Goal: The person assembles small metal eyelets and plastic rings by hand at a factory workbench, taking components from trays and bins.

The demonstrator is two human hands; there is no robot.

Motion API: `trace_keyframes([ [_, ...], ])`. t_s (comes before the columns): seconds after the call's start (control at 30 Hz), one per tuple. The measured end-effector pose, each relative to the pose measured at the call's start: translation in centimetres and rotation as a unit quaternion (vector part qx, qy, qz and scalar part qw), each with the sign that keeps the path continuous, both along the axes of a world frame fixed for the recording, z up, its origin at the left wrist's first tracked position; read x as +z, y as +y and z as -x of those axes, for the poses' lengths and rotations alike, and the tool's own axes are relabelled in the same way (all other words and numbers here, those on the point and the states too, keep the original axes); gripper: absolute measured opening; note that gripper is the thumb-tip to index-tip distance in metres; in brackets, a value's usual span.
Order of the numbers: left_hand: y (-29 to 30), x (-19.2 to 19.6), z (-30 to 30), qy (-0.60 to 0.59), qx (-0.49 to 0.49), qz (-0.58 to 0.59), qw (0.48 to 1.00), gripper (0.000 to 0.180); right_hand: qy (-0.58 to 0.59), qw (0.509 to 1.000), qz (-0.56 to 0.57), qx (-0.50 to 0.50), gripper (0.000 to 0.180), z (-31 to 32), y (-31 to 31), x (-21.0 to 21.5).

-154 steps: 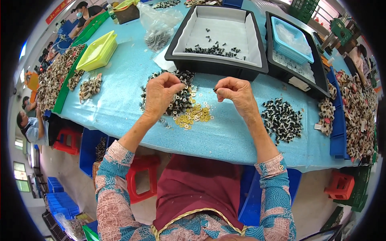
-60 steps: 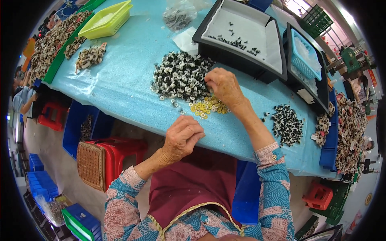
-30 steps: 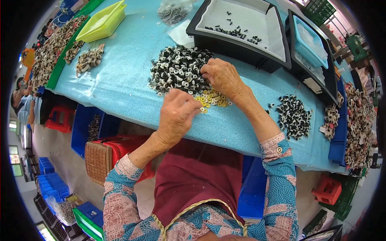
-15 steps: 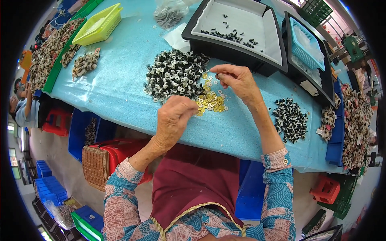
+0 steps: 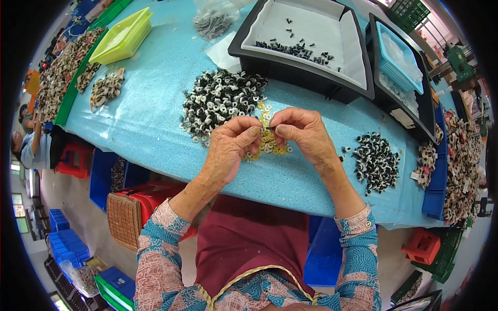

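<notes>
While both hands are meeting fingertip to fingertip, the left hand (image 5: 228, 147) and right hand (image 5: 303, 135) are pinching one tiny dark part (image 5: 269, 127) between them, hovering right over the little heap of yellow washers (image 5: 267, 142) on the blue table (image 5: 150, 119). Bare tabletop is lying open toward the near edge, so there's elbow room there. Crowding things further out, the black-and-white pile (image 5: 220, 98) is sitting just beyond the fingers, the black tray (image 5: 306, 70) behind that, and a smaller pile (image 5: 376, 160) off to the right.
</notes>
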State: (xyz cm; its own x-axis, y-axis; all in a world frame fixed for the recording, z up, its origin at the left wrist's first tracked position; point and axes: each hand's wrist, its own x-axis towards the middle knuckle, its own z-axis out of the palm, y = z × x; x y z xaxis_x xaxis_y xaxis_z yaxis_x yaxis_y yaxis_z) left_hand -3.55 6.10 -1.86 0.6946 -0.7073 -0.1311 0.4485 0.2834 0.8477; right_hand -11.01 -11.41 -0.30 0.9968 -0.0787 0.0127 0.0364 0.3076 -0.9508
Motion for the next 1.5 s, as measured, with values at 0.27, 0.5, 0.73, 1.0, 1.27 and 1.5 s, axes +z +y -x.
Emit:
trace_keyframes([
  [0.27, -0.7, 0.5, 0.3, 0.012, 0.008, -0.034, 0.999, 0.014, 0.008, 1.0, 0.001, -0.007, 0.016, -0.2, 0.0, -0.3],
  [0.5, -0.8, 0.6, 0.3, 0.024, 0.003, -0.046, 0.999, 0.014, 0.017, 1.0, -0.003, 0.014, 0.013, 0.0, 0.1, 0.1],
  [0.73, -0.9, 0.2, 0.9, -0.023, 0.041, -0.022, 0.999, 0.013, 0.02, 1.0, 0.003, 0.008, 0.011, -0.2, 0.5, -0.4],
  [1.0, 0.1, 1.1, 1.8, 0.024, -0.001, -0.008, 1.0, 0.016, -0.026, 0.995, 0.096, 0.023, 0.016, 0.6, 1.4, 1.3],
  [1.27, 0.3, 1.9, 1.7, 0.009, -0.004, -0.091, 0.996, 0.014, -0.06, 0.987, 0.151, -0.003, 0.01, 0.6, 0.6, 0.8],
  [1.5, -0.6, 3.4, -3.2, -0.514, 0.123, -0.263, 0.807, 0.011, -0.052, 0.993, 0.069, -0.074, 0.007, 0.4, -1.4, 0.8],
])
